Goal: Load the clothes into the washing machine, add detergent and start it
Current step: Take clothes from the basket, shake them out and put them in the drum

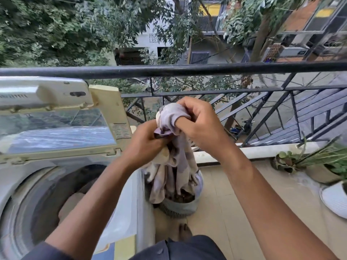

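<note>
— What's the biggest thing on the balcony?

— One top-loading washing machine of white and cream plastic (120,212), at the left. Its one hinged lid with a clear window pane (62,126) stands raised, leaning back toward the black metal railing (187,69). The round drum (56,199) is open below, and something tan lies inside — I can't tell what.

— And after that?

— The railing itself, one dark top bar running the whole width, with thinner bars beneath. Then the beige tiled floor (225,194). On it, just beside the machine's right wall, stands one round woven basket with a striped base (178,207), dark clothes inside.

— Where is the piece being loaded?

— One pale lilac-and-cream patterned cloth (174,156) hangs in the air above that basket, its lower end reaching down to the basket's rim. It is to the right of the drum, not over it.

— How many hands on it?

— Two. The left hand (144,141) has its fingers curled tight round the bunched middle of the cloth. The right hand (199,119) sits higher, its fingers pinching the top fold, which is drawn over one fingertip.

— Anything smaller?

— At the right edge, two pots with green plants (319,166) that I can count, and one white ribbed rounded object (334,201) cut off by the frame. One bare foot (185,231) shows on the floor below the basket.
</note>
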`<state>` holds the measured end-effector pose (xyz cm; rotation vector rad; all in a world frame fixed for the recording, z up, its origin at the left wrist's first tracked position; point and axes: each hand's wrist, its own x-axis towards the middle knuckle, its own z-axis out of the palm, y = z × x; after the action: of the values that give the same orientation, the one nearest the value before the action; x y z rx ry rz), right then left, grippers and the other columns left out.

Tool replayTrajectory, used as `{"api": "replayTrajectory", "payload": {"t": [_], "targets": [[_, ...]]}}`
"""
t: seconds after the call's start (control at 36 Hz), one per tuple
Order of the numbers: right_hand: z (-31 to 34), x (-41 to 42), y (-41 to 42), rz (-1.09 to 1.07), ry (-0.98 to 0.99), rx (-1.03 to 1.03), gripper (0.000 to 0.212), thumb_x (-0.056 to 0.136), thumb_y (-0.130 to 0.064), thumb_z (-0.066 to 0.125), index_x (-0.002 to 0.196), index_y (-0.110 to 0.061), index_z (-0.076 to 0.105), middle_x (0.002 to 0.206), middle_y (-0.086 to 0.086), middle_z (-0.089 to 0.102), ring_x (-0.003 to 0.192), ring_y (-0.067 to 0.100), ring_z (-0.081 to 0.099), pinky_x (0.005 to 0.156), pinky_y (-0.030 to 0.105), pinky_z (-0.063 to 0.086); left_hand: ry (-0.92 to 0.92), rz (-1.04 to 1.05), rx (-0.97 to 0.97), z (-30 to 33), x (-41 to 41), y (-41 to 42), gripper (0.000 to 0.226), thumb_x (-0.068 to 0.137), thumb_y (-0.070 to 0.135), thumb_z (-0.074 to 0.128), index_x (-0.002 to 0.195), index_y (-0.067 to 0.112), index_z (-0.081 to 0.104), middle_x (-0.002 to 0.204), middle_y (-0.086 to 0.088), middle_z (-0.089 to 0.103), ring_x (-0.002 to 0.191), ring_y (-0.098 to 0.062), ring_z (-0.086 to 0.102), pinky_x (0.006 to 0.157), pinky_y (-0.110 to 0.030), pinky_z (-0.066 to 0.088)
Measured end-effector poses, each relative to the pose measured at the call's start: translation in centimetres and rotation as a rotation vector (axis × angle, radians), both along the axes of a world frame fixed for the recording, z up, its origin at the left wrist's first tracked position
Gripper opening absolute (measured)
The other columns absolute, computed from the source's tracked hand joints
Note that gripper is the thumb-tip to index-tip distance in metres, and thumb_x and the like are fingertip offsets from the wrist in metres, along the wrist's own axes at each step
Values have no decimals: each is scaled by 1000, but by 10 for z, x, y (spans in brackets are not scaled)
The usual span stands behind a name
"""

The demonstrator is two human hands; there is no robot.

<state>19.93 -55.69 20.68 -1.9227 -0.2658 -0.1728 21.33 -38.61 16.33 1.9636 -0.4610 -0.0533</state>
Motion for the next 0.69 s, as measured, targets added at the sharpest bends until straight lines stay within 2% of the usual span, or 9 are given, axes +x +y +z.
{"api": "replayTrajectory", "payload": {"t": [0.08, 0.14, 0.19, 0.28, 0.33, 0.42, 0.5, 0.58, 0.69], "targets": [[-23, -6, -17, 43, 119, 138, 41, 85, 6, 64, 118, -18, 63, 111, 3, 67, 98, 20, 66, 84, 40, 55, -15, -30, 18, 6, 0, 13, 22, 86, 23, 66, 71, 40, 67, 68, 26, 66, 65, 10, 55, 60, -21, 45], [-47, -8, -29, -23, 188, 35, 62, 81, 9, 58, 128, -31, 56, 123, -3, 60, 106, 17, 63, 81, 34, 54, 14, -60, -40, 12, -2, 19, 19, 85, 18, 64, 72, 32, 67, 66, 24, 66, 63, 9, 57, 60, -19, 46], [-76, -6, -42, -38, 305, -126, 74, 80, 3, 59, 138, -42, 48, 133, -5, 54, 115, 18, 58, 82, 34, 54, 58, -107, -126, 25, -5, 24, 10, 82, 14, 66, 75, 22, 66, 67, 20, 68, 64, 7, 61, 62, -17, 50], [-123, 0, -49, 44, 500, -306, 81, 87, -17, 73, 150, -52, 36, 143, -9, 47, 126, 14, 51, 94, 38, 50, 52, -171, -157, 42, -7, 29, 11, 74, 25, 74, 66, 24, 65, 67, 17, 66, 63, 0, 60, 62, -23, 51], [-154, 4, -46, 97, 533, -403, 65, 87, -33, 75, 144, -50, 48, 141, -10, 57, 127, 13, 55, 97, 39, 51, 64, -171, -201, 48, -7, 33, 13, 68, 30, 72, 67, 20, 64, 67, 11, 62, 65, -10, 57, 62, -30, 48], [-196, 11, -46, 94, 553, -639, 19, 92, -26, 62, 103, -39, 71, 110, 3, 75, 104, 30, 68, 84, 42, 57, 102, -156, -274, 54, -7, 38, 9, 68, 9, 75, 72, 17, 72, 71, 5, 66, 69, -14, 62, 67, -34, 54], [-210, 7, -54, 10, 594, -697, 37, 88, -17, 50, 67, -45, 63, 88, 3, 69, 88, 33, 65, 70, 39, 50, 107, -155, -276, 50, -5, 43, 29, 80, 4, 72, 70, 31, 78, 70, 13, 71, 69, -1, 67, 67, -23, 58], [-200, 7, -65, -96, 569, -634, 25, 89, -17, 48, 66, -23, 56, 82, 6, 67, 84, 33, 63, 68, 39, 48, 88, -66, -203, 37, -1, 48, 16, 88, 14, 77, 77, 25, 76, 74, 14, 70, 70, 1, 63, 67, -20, 54], [-161, 10, -72, -158, 443, -574, 22, 90, -18, 48, 70, -11, 54, 71, 10, 64, 73, 32, 63, 64, 40, 50, 66, 157, -69, 18, 3, 49, 9, 88, 37, 77, 79, 34, 76, 74, 16, 74, 70, -1, 65, 72, -32, 55]]}}
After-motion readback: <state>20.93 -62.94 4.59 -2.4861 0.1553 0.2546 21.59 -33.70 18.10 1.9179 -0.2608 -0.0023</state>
